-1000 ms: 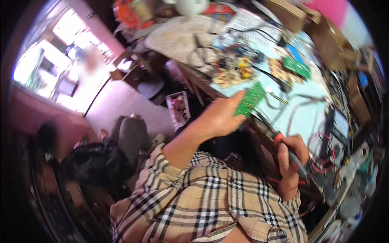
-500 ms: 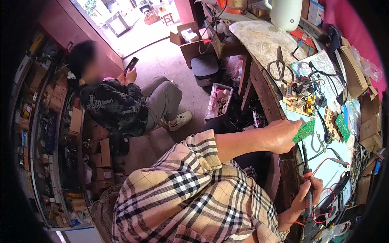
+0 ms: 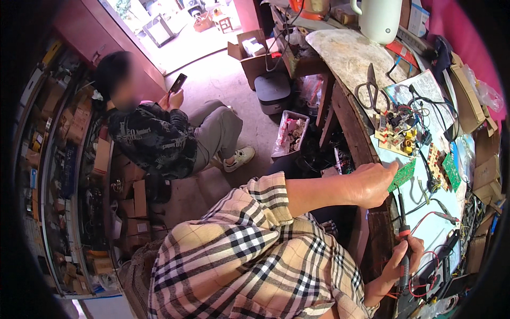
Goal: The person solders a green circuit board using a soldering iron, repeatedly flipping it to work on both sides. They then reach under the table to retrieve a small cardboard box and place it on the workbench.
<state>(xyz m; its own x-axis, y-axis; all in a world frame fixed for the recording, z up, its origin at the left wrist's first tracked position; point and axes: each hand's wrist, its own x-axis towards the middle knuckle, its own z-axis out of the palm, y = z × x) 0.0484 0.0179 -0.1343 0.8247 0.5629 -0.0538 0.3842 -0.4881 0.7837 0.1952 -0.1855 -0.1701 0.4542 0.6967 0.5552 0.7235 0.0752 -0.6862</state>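
Note:
Pinched at the near edge of the workbench, a green circuit board (image 3: 405,174) is in the fingers of my left hand (image 3: 373,184), which hide part of its left edge. My right hand (image 3: 408,256) is wrapped round the dark handle of a soldering iron (image 3: 405,232) with a red collar. The iron's tip points away from me toward the board's lower edge; whether they touch I cannot tell. Beyond the board lie a tan circuit board with yellow and black parts (image 3: 394,134), a narrow reddish board (image 3: 438,166) and a second green board (image 3: 451,171).
Large black scissors (image 3: 371,91) and a white kettle (image 3: 379,21) stand farther along the bench. Red and black leads (image 3: 436,260) lie beside my right hand. At the left, a seated person (image 3: 154,138) holds a phone. Shelves (image 3: 69,175) line the far left side.
The whole view has shifted slightly, so the scene sits a little farther right and lower. Both hands keep their holds, with hardly any movement relative to the bench.

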